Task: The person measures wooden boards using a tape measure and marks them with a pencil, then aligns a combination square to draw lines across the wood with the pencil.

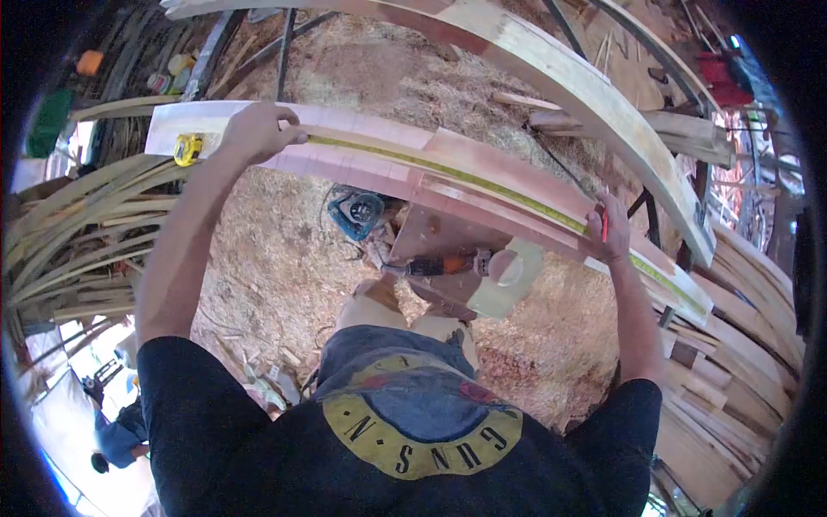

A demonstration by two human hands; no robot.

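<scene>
A long pale board [370, 177] lies across the view in front of me, with a yellow tape measure blade [448, 171] stretched along it. The yellow tape case [187, 149] sits near the board's left end. My left hand [263, 131] is on the board just right of the case, its thumb and fingers closed on the tape blade. Farther right, my right hand [610, 228] has its fingers closed round a red marker [604, 226], beside the blade at the board's far edge. The blade runs on past this hand toward the board's right end.
A long curved beam [551, 65] on metal supports arcs beyond the board. Below the board are a teal power tool [357, 212] and an orange-black tool [444, 264] on a panel. Wood strips [86, 233] are stacked left and right; sawdust covers the ground.
</scene>
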